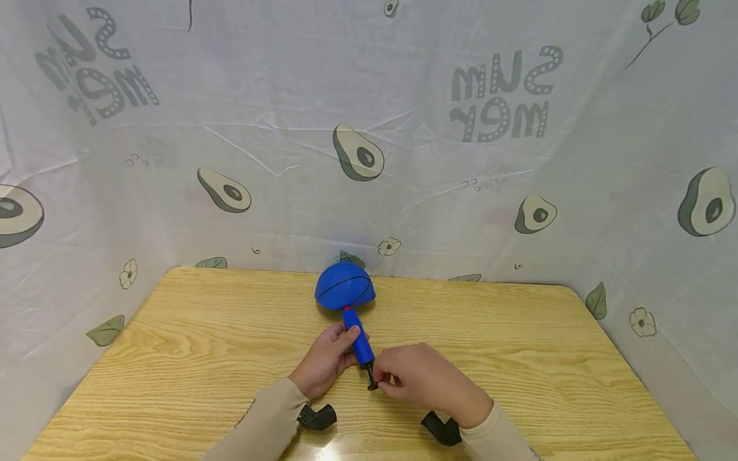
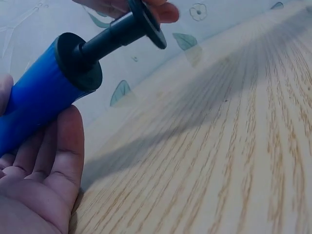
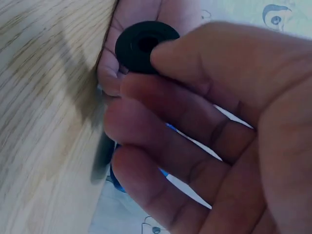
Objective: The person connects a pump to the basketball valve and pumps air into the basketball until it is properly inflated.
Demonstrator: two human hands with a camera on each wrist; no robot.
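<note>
A blue hand pump (image 1: 362,347) slants across the table toward a blue, partly caved-in ball (image 1: 341,286) with dark seam lines. The pump's red tip (image 1: 346,309) meets the near side of the ball. My left hand (image 1: 325,363) grips the barrel, thumb on top and fingers underneath, as the left wrist view also shows. The black plunger rod (image 2: 109,43) sticks out of the barrel and ends in a round flat handle (image 3: 132,48). With thumb and index finger, my right hand (image 1: 423,381) pinches that handle at its edge; the other fingers curl below.
The light wooden table (image 1: 230,320) carries the ball at its far edge. Behind and beside it hangs a pale cloth (image 1: 288,96) printed with avocados and leaves. Black wrist mounts (image 1: 318,418) stick out from both forearms, low over the table.
</note>
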